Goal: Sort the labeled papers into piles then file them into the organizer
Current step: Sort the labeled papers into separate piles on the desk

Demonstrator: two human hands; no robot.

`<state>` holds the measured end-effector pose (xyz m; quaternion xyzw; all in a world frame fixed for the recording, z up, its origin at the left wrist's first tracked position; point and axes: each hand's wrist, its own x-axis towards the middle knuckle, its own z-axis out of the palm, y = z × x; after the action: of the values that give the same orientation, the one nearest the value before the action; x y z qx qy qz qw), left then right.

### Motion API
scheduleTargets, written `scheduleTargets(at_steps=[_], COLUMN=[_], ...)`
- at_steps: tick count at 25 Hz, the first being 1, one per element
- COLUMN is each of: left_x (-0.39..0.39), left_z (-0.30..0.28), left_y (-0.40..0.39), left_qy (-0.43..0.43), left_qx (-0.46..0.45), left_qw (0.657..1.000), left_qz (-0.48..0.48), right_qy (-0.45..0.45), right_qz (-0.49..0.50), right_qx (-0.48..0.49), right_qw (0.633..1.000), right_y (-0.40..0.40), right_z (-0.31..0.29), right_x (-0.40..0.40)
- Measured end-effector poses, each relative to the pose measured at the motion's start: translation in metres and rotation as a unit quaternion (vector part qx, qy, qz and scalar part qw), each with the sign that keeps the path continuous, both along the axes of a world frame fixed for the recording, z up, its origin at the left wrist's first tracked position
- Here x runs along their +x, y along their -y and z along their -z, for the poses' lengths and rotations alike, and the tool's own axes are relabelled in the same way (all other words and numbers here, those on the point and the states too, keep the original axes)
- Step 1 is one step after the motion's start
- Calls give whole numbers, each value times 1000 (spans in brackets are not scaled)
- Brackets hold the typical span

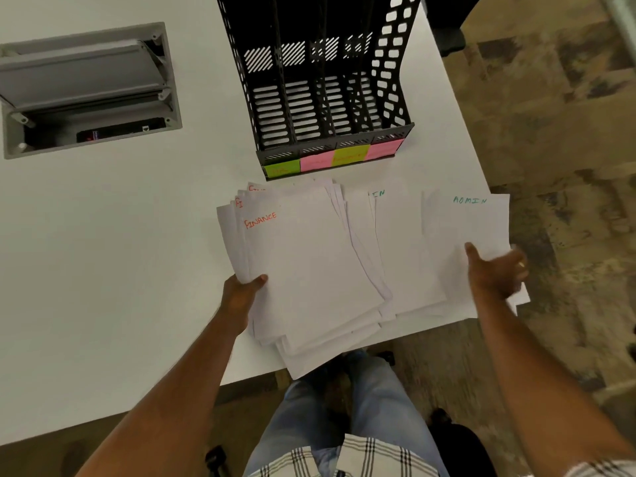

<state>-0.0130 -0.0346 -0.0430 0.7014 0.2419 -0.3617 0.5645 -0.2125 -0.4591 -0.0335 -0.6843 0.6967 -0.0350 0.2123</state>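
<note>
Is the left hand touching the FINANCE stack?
Touching. The head view shows the left hand gripping the lower left edge of the FINANCE stack, thumb on the top sheet, with no gap.

So the organizer [327,98] sits at the back of the table [120,253], near its right edge, with a row of sticky notes [332,156] stuck along its front lip. Right in front of it the papers are spread toward the near right corner: a fanned stack [309,270] on the left, hanging over the near edge, and loose sheets [447,242] just right of it, overlapping. Far left at the back there's a cable hatch [86,91] set into the tabletop.
</note>
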Motion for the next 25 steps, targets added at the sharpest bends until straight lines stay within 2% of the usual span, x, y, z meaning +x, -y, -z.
scheduleTargets(at_steps=[2,5,9,13,16,18,23,25], left_x=[-2,-2,-3,-5,-6,-8,-12,-12], left_z=[3,3,-2,-4,-6,-6,-7,-9], left_y=[-4,-5,4,6,7,8,14,16], left_qy=[-6,-12,-6,-4,-8,-4,-12,-12], left_qx=[-2,9,31,28,16,6,-11,-11], left_qw=[1000,1000,999,1000,1000,1000,1000,1000], left_qz=[1,11,12,0,-3,-6,-13,-11], right_qy=[-53,-76,5,46,81,69,57,30], right_qz=[2,-50,-121,-249,-198,-156,-153,-168], right_qx=[43,41,76,88,43,40,199,229], right_qw=[998,995,990,963,976,984,966,958], right_y=[16,13,-11,-43,-53,-53,-49,-55], right_z=[5,10,11,15,11,8,9,13], right_x=[-13,-6,19,40,43,42,52,53])
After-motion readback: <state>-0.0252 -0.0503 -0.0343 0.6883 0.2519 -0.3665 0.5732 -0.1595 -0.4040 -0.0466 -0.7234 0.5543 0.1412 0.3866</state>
